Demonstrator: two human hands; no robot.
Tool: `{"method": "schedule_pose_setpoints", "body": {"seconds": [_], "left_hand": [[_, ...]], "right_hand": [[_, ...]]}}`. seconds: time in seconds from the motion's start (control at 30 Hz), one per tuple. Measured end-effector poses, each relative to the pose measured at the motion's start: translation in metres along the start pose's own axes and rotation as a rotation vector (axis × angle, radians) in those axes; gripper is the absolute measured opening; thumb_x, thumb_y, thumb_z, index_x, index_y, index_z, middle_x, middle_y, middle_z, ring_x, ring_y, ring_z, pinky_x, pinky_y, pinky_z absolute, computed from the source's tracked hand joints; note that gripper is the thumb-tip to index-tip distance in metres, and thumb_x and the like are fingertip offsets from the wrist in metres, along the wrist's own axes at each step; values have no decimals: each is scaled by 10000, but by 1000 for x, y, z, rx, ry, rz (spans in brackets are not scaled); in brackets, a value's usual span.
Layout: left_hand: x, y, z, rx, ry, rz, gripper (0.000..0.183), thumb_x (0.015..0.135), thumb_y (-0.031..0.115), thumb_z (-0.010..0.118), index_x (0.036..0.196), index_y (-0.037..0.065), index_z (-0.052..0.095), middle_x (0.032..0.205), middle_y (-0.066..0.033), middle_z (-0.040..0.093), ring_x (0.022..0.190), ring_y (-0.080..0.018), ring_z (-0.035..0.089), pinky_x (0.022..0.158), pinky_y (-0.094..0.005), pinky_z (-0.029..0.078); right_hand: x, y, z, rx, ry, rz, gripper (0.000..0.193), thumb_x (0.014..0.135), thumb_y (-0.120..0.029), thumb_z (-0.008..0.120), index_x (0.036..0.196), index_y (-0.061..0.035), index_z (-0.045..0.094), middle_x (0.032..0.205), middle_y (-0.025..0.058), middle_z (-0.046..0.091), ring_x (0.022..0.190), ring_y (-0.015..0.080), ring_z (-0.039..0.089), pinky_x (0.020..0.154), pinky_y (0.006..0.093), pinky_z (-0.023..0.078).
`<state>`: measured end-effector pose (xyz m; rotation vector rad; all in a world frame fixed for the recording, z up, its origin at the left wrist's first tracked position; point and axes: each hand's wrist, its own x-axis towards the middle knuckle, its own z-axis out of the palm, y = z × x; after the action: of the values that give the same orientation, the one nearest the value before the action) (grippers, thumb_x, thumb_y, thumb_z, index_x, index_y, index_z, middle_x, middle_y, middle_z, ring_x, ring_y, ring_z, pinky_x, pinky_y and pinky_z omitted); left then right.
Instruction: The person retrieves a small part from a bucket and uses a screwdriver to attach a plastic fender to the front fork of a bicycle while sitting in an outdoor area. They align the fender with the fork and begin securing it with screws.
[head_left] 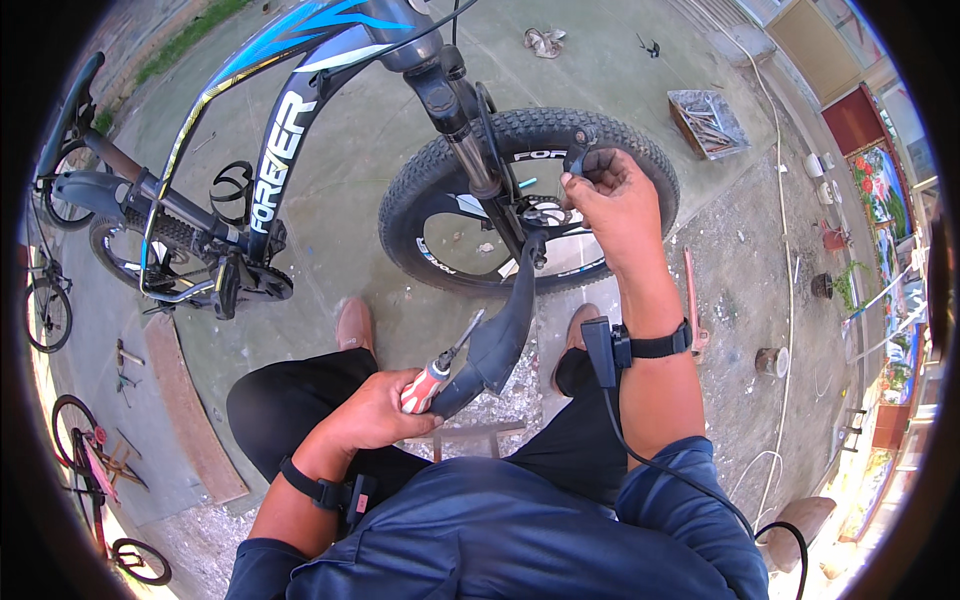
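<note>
My left hand [375, 412] is closed round a screwdriver [425, 388] with a red-and-white handle, its metal shaft pointing up and right. The same hand also grips the lower end of a curved black mudguard [505, 340], whose narrow upper end reaches the bicycle's fork. Over the front wheel [405, 195], my right hand [615, 190] is closed with thumb and fingers together. A small black bracket [577, 152] with a bolt at its top shows at those fingertips, in front of the tyre. The fork [470, 150] stands just left of this hand.
The black, blue and white bicycle frame [285, 150] spans the upper left. An open box of tools [708, 125] lies right of the wheel, with a reddish pipe wrench [692, 300] nearer me. A hammer [128, 352], a plank [190, 405] and other bicycles are at left. A crumpled cloth [545, 42] lies beyond.
</note>
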<state>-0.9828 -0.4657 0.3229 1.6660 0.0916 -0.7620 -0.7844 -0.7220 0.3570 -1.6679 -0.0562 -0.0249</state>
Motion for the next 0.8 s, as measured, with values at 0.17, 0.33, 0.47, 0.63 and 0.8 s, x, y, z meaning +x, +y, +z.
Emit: {"method": "schedule_pose_setpoints", "body": {"seconds": [0.17, 0.33, 0.47, 0.63, 0.8], "left_hand": [[6, -1, -1, -59, -7, -57, 289, 671, 36, 792, 830, 44, 551, 727, 52, 465, 686, -65, 422, 608, -245, 373], [12, -3, 0, -170, 15, -15, 269, 694, 60, 789, 792, 61, 538, 698, 67, 458, 655, -50, 414, 589, -235, 363], [17, 2, 0, -208, 33, 10, 277, 690, 48, 791, 810, 59, 541, 704, 84, 439, 665, -44, 404, 596, -229, 346], [22, 5, 4, -248, 26, 13, 271, 692, 47, 784, 833, 53, 554, 712, 78, 444, 671, -48, 407, 608, -233, 358], [23, 8, 4, -260, 29, 25, 274, 691, 48, 780, 855, 50, 560, 745, 65, 463, 702, -58, 426, 633, -241, 376]], "right_hand": [[-14, 0, -9, 120, -106, 65, 237, 780, 15, 696, 955, 20, 536, 814, 43, 595, 696, 82, 592, 598, 208, 490], [-22, 12, -18, 217, -161, 145, 247, 803, -34, 690, 980, -7, 520, 799, 52, 599, 661, 110, 618, 520, 203, 452], [-28, 18, -24, 242, -198, 190, 267, 815, -65, 699, 999, -8, 513, 822, 48, 603, 661, 101, 610, 539, 202, 453], [-33, 22, -29, 230, -201, 195, 246, 817, -77, 700, 976, -22, 521, 822, 46, 609, 654, 98, 606, 540, 198, 449], [-34, 25, -32, 228, -200, 194, 230, 822, -80, 695, 970, -28, 527, 827, 49, 615, 652, 99, 608, 540, 202, 450]]}}
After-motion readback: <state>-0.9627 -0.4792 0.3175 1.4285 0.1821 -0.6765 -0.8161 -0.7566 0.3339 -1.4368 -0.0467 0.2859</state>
